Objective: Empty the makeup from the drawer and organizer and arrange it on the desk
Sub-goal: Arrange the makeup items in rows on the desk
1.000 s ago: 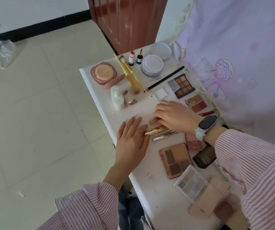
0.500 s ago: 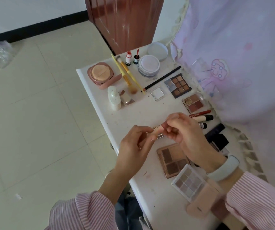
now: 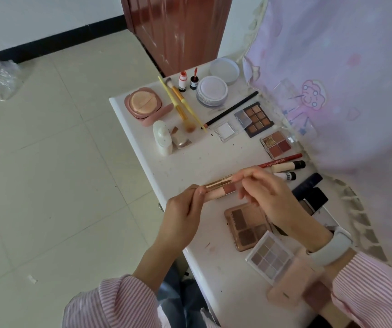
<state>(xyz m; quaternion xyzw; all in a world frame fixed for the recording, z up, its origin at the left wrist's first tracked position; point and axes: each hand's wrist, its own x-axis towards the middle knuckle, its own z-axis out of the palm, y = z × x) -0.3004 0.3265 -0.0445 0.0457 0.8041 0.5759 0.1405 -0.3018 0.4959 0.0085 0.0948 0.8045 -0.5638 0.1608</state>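
Note:
Both hands hold a small bundle of lipstick tubes (image 3: 218, 189), gold and pink, just above the white desk (image 3: 190, 159). My left hand (image 3: 185, 216) pinches the tubes' left end. My right hand (image 3: 268, 197) grips their right end with curled fingers. Laid out on the desk are a brown eyeshadow palette (image 3: 244, 224), a pale palette (image 3: 269, 256), a dark palette (image 3: 254, 118), a small red palette (image 3: 276, 143), a pink cushion compact (image 3: 144, 105), yellow brushes (image 3: 180, 102) and a white powder jar (image 3: 211, 91).
A red pencil (image 3: 282, 160), cream tubes (image 3: 289, 165) and dark cases (image 3: 311, 192) lie by the desk's right edge against a lilac cloth (image 3: 344, 91). A white bottle (image 3: 163, 138) stands near the left edge. A pink case (image 3: 292, 284) lies at the near end. Tiled floor is on the left.
My hands lifted the lipstick tubes off the desk; a second ago my left hand lay flat beside them and my right hand rested over them. The tubes now stretch between both hands.

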